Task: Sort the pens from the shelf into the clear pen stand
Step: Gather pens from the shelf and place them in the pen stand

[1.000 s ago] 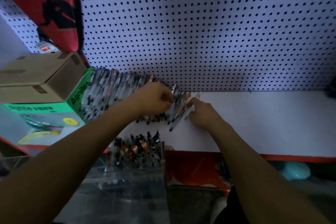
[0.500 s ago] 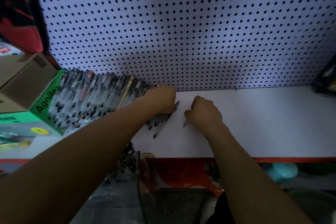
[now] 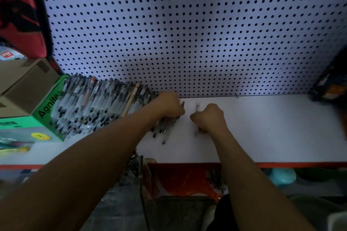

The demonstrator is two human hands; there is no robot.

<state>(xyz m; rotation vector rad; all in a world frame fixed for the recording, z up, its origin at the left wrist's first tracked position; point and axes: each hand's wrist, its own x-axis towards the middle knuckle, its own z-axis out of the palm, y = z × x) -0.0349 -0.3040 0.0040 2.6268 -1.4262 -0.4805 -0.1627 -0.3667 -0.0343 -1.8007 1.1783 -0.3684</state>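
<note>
A long row of clear-barrelled pens [image 3: 97,105] leans against the pegboard on the white shelf [image 3: 272,127]. My left hand [image 3: 169,107] rests on the right end of that row, fingers curled over a small bunch of pens [image 3: 167,129] whose tips stick out below it. A short way to the right, my right hand [image 3: 208,118] is closed round a single pen [image 3: 197,108], whose ends show above and below the fist. The clear pen stand [image 3: 135,167] sits below the shelf edge, mostly hidden behind my left forearm.
A green Agnite box [image 3: 47,110] with a brown carton [image 3: 24,80] on top stands at the left end of the shelf. A red bag [image 3: 20,15] hangs at upper left. Dark items [image 3: 332,84] sit at the far right. A red-edged shelf lip [image 3: 300,164] runs below.
The view has swung left then slightly back. My right hand has pulled one pen away from the bunch, opening a gap between the hands. My left hand stays on the row's end.
</note>
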